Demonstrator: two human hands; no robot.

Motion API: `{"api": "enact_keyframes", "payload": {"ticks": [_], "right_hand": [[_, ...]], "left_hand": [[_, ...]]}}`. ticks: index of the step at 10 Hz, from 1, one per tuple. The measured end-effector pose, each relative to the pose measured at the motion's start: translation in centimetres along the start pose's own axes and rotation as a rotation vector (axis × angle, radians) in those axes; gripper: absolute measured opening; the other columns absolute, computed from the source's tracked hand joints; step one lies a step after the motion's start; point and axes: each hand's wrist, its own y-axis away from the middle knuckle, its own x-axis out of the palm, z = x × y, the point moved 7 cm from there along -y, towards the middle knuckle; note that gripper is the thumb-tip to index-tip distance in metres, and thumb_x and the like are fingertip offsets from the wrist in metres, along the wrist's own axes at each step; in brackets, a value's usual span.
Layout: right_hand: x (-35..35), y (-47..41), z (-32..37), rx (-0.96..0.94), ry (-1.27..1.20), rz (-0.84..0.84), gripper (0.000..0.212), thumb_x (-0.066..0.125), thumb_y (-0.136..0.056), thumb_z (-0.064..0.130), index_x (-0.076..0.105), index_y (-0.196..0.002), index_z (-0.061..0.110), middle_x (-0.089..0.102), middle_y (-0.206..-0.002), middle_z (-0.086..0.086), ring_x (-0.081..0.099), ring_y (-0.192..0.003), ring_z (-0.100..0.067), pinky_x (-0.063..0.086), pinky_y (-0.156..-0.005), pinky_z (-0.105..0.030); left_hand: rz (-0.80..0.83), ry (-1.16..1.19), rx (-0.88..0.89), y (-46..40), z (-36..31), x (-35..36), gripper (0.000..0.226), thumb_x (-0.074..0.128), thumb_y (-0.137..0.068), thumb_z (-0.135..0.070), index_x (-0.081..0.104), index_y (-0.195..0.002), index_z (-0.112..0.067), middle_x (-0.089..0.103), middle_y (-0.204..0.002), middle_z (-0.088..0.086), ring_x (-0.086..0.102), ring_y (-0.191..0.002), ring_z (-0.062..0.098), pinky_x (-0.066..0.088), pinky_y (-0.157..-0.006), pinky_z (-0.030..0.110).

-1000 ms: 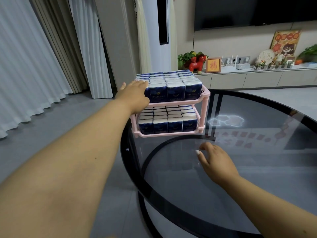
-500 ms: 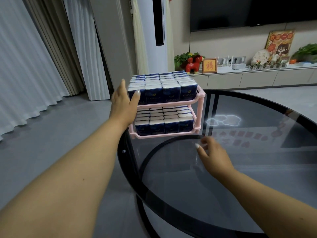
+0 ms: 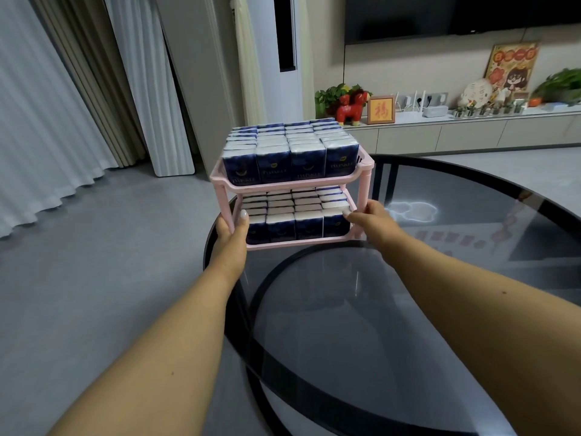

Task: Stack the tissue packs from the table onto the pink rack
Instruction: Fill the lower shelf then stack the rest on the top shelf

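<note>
**At the worktop's far-left edge: filled rack, held at both sides**

Nearest, the glass worktop lies dark and round, no loose packs on the part in view; the stacking looks finished.

Left hand: grips the pink rack at the lower tier's left front corner, thumb up along the corner post; its other fingers are hidden behind the rack.

Right hand: holds the lower tier's right front corner by the post, fingers curled round it, one fingertip touching a pack's top.

Both grips sit low and at opposite sides, probably to steady or shift a fully loaded rack without tipping it.

Tissue packs: dark blue with white tops, upright in tight rows, filling both tiers. The rack stands at the worktop's far-left edge, close to the rim.

Beyond: a low cabinet against the far wall, bearing a red figurine.
</note>
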Motion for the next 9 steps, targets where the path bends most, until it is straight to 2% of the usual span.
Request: {"api": "enact_keyframes", "payload": {"ticks": [1, 2, 3, 4, 5, 6, 7, 8, 9], "right_hand": [[-1.3, 0.1, -1.0, -0.012, 0.003, -0.097, 0.035, 0.064, -0.087, 0.029, 0.046, -0.115, 0.019, 0.057, -0.097, 0.001, 0.056, -0.084, -0.015, 0.046, -0.073, -0.033], [-3.6, 1.1, -1.7, -0.042, -0.027, -0.233, 0.029, 0.064, -0.086, 0.024, 0.050, -0.110, 0.016, 0.058, -0.094, -0.002, 0.057, -0.083, -0.019, 0.050, -0.077, -0.039], [-6.2, 2.3, -2.2, -0.080, -0.014, -0.317, 0.024, 0.063, -0.087, 0.022, 0.050, -0.105, 0.014, 0.056, -0.089, -0.002, 0.056, -0.082, -0.020, 0.049, -0.075, -0.037], [-8.9, 3.3, -2.4, -0.096, -0.005, -0.357, 0.021, 0.061, -0.089, 0.021, 0.049, -0.104, 0.012, 0.056, -0.090, -0.003, 0.055, -0.081, -0.020, 0.047, -0.063, -0.028], [-11.2, 4.0, -2.6, -0.081, 0.004, -0.381, 0.021, 0.059, -0.091, 0.023, 0.048, -0.106, 0.014, 0.058, -0.095, -0.006, 0.057, -0.083, -0.020, 0.050, -0.067, -0.031], [-13.4, 4.5, -3.2, -0.057, 0.029, -0.425, 0.020, 0.059, -0.090, 0.028, 0.048, -0.103, 0.018, 0.058, -0.093, -0.003, 0.058, -0.089, -0.024, 0.050, -0.085, -0.044], [-15.0, 5.2, -3.4, -0.048, 0.028, -0.461, 0.020, 0.059, -0.090, 0.029, 0.048, -0.103, 0.019, 0.059, -0.098, -0.006, 0.059, -0.092, -0.025, 0.049, -0.087, -0.045], [-16.4, 5.9, -3.6, -0.067, 0.045, -0.499, 0.018, 0.057, -0.091, 0.028, 0.048, -0.104, 0.018, 0.060, -0.100, -0.008, 0.056, -0.087, -0.022, 0.046, -0.077, -0.037], [-17.1, 6.6, -3.8, -0.082, 0.064, -0.501, 0.017, 0.056, -0.091, 0.030, 0.050, -0.104, 0.020, 0.061, -0.101, -0.006, 0.057, -0.087, -0.022, 0.046, -0.076, -0.036]], "left_hand": [[0.004, -0.014, 0.023, 0.7, -0.4, 1.0, 0.060, 0.032, -0.096, -0.061, 0.020, -0.149, -0.034, 0.040, -0.147, -0.001, 0.040, -0.131, 0.024, 0.030, -0.096, 0.035], [0.042, 0.011, 0.028, 1.8, -0.8, 3.0, 0.061, 0.035, -0.097, -0.059, 0.012, -0.151, -0.040, 0.033, -0.154, -0.001, 0.033, -0.140, 0.027, 0.029, -0.099, 0.036], [0.075, 0.009, 0.011, 3.1, -1.2, 5.6, 0.068, 0.037, -0.098, -0.055, 0.002, -0.154, -0.036, 0.027, -0.158, 0.000, 0.029, -0.143, 0.027, 0.027, -0.108, 0.039], [0.100, -0.008, 0.007, 3.6, -1.4, 8.0, 0.071, 0.038, -0.097, -0.057, 0.000, -0.154, -0.037, 0.029, -0.158, 0.002, 0.032, -0.141, 0.028, 0.028, -0.110, 0.040], [0.110, -0.026, 0.010, 4.2, -1.3, 10.2, 0.074, 0.040, -0.094, -0.059, 0.000, -0.153, -0.039, 0.031, -0.156, 0.003, 0.036, -0.139, 0.030, 0.030, -0.109, 0.042], [0.126, -0.044, 0.048, 5.0, -1.4, 12.3, 0.076, 0.042, -0.092, -0.062, -0.001, -0.151, -0.043, 0.033, -0.155, 0.002, 0.038, -0.137, 0.029, 0.032, -0.110, 0.045], [0.134, -0.066, 0.068, 5.8, -1.5, 13.9, 0.078, 0.042, -0.093, -0.061, -0.006, -0.151, -0.042, 0.039, -0.148, 0.004, 0.044, -0.123, 0.021, 0.035, -0.100, 0.038], [0.123, -0.111, 0.085, 6.6, -1.6, 15.3, 0.081, 0.044, -0.094, -0.058, -0.008, -0.152, -0.037, 0.043, -0.143, 0.007, 0.044, -0.108, 0.016, 0.036, -0.091, 0.033], [0.048, -0.206, 0.088, 7.3, -1.6, 15.7, 0.085, 0.043, -0.091, -0.061, -0.009, -0.153, -0.034, 0.032, -0.155, 0.008, 0.043, -0.132, 0.028, 0.038, -0.104, 0.042]]}}
